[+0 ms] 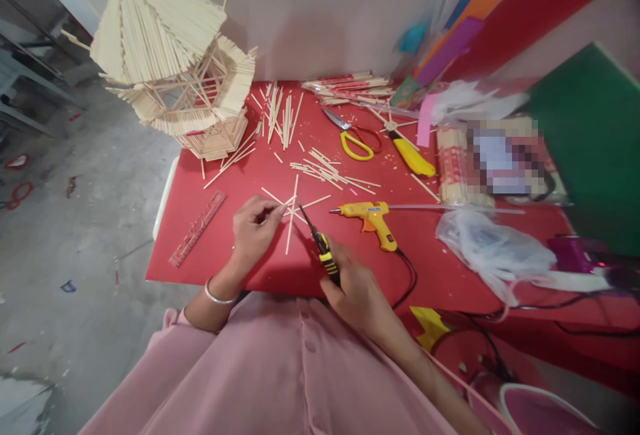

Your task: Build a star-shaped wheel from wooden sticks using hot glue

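the star of thin sticks (291,218), set over the near part of the red bench (240,265), is pinched at its left side by the nearly closed fingers of the left hand (253,228), while a slim yellow-and-black tool (326,256) is gripped by the curled fingers of the right hand (353,281). the crossing is best steadied flat — the tip guided in lightly, clear of the pinching thumb — so that no stick is twisted.
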A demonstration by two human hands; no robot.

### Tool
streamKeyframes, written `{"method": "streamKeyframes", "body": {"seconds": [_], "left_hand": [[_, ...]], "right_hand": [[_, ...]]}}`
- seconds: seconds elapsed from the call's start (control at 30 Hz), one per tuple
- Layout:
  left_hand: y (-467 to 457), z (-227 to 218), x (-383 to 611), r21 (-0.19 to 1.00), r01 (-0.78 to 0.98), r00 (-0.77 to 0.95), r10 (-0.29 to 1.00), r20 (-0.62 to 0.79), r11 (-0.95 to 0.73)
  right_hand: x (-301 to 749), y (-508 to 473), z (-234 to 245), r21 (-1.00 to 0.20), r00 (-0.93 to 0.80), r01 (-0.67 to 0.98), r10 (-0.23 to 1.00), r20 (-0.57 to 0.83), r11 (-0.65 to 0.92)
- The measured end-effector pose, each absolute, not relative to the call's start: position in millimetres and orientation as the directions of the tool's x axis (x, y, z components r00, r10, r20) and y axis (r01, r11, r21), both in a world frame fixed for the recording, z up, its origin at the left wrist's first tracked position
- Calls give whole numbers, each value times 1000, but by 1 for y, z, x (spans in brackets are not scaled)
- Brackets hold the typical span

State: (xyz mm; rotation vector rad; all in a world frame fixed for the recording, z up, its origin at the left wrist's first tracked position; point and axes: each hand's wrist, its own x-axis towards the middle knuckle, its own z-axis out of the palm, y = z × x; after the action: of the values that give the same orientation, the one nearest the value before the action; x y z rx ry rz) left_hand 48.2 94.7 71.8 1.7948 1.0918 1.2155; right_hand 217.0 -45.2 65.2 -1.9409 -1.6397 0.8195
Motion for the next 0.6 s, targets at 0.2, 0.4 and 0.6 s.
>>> {"method": "streamKeyframes", "body": {"seconds": [0.2, 0.4, 0.6], "left_hand": [[85, 73, 48, 907, 180, 242, 911, 334, -381], [82, 75, 49, 883, 142, 290, 872, 394, -446], [79, 77, 46, 826, 159, 302, 823, 481, -541]], "right_hand": [[211, -40, 61, -583, 133, 803, 991, -26, -123], [209, -35, 61, -542, 95, 840, 991, 98, -27], [208, -35, 52, -480, 57, 877, 982, 181, 37]]}}
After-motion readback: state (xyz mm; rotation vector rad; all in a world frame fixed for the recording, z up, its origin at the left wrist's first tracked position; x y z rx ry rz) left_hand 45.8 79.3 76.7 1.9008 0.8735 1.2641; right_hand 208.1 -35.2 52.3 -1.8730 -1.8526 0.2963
